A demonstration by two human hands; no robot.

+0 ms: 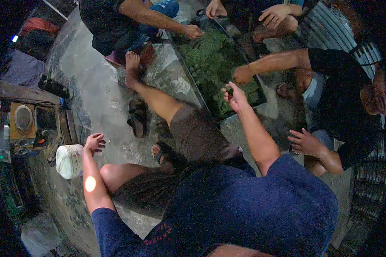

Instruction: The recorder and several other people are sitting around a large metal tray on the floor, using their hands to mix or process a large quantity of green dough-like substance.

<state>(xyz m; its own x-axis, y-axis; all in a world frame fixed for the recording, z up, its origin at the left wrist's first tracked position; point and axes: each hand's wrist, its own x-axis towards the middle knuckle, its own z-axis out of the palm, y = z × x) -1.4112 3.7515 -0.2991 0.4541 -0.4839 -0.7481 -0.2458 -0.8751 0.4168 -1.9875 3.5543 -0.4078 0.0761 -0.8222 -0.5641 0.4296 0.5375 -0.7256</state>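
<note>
A long dark tray [260, 102] lies on the floor ahead, spread with a green, leafy-looking mass [210, 53]. Over its near right part is my right hand [234, 98], fingers partly curled and apart; I make out nothing held in it. A co-worker's fist [243, 74] is just beyond, close to my fingertips. My left hand [95, 143] hangs loose past my bent left knee, fingers apart and holding nothing. Nearest to it is a white rounded container or bag [69, 161]. Two other people have hands at the tray's far end; one hand [194, 31] reaches over the green mass.
A dark sandal [137, 118] lies on the concrete floor [96, 94] beside my stretched-out leg. At the left are a wooden bench with a round speaker-like disc [23, 118] and a dark cylinder [53, 87]. Co-workers sit close on the right; corrugated sheet metal [326, 32] stands behind.
</note>
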